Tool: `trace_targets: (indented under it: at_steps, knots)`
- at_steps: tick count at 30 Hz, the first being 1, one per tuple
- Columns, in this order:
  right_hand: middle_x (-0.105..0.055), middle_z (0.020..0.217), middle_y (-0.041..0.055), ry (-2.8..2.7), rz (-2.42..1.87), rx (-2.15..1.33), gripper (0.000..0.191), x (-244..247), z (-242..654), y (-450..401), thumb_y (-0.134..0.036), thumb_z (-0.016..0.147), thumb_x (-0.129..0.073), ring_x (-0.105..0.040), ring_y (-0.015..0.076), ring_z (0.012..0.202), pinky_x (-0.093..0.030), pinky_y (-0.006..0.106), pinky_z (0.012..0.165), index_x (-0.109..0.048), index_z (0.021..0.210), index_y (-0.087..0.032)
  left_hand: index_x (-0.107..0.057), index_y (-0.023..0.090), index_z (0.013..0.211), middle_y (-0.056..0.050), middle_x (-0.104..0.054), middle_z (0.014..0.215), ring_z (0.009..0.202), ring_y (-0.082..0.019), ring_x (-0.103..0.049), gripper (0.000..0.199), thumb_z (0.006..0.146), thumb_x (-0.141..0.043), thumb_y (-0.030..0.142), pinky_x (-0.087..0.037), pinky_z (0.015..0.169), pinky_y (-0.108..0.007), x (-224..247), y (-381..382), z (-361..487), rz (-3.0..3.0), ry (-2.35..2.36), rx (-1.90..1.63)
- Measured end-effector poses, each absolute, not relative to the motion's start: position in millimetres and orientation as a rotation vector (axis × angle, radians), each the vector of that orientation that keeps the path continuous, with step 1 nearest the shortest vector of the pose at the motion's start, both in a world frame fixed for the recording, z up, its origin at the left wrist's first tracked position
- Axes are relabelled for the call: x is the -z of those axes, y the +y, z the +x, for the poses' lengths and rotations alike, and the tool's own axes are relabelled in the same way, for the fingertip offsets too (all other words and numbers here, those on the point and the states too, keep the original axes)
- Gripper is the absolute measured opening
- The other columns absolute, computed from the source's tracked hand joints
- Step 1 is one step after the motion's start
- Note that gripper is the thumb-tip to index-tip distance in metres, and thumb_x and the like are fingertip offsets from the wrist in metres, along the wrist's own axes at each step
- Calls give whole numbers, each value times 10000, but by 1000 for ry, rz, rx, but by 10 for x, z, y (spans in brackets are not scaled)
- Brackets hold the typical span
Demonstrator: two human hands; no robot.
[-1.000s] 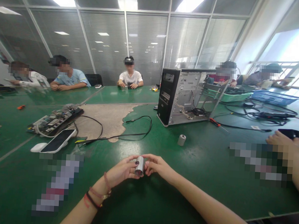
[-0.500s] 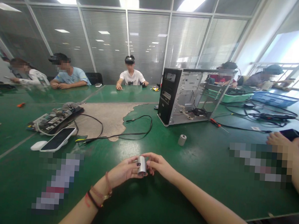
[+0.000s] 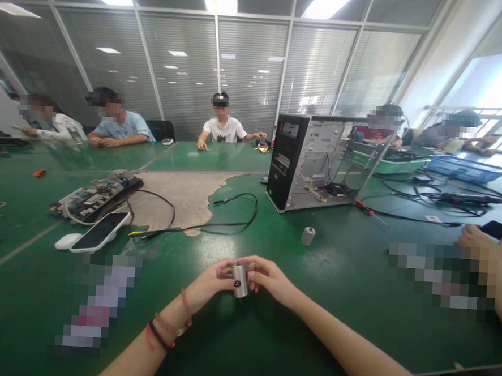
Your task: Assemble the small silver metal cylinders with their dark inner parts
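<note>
A small silver metal cylinder (image 3: pixel 240 282) is held above the green table (image 3: pixel 208 333), near the bottom middle of the view. My left hand (image 3: pixel 214 281) grips it from the left, its thumb across the front. On the other side my right hand (image 3: pixel 271 279) has its fingers curled against the cylinder, the index finger at its top end. Thin pins or a shaft show at the cylinder's ends. A second silver cylinder (image 3: pixel 308 236) stands on the table beyond my right hand.
An open computer case (image 3: pixel 283 167) stands behind the second cylinder. A phone (image 3: pixel 101 233), a circuit board assembly (image 3: pixel 95 198) and a black cable (image 3: pixel 231 225) lie left of it. A screwdriver (image 3: pixel 364 208) is on the right. Another person's hands (image 3: pixel 483 247) are at the right edge.
The cylinder has turned slightly in my hands, and its lower end now points more downward. My left fingers have shifted around it. The whole view has moved a little.
</note>
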State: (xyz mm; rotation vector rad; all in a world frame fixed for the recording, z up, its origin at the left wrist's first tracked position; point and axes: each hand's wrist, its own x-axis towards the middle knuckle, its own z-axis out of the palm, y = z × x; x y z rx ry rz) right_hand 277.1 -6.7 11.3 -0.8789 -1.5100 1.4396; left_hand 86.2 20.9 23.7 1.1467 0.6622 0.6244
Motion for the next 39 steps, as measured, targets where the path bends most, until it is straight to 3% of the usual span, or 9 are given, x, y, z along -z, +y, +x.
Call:
trace_targets:
  at_steps: [22,39]
  knots:
    - [-553,744,-6,-1483,-730,-1513,344,-147,2798,-105,-346,794,-593,-529,90,595,-440,237,570,-589,1093,-174,-604,208,949,-34,-629,930,895,-204,-573,255,708,-599,124,-416,829,-291,-437,65,903,1990,892,-875]
    - [-533,761,-16,-1498,-838,-1336,378,-115,2771,-166,-380,801,-583,-524,88,551,-435,231,535,-495,1124,-203,-570,209,936,-55,-587,934,902,-222,-527,230,714,-607,163,-396,841,-325,-395,46,897,2016,928,-1008]
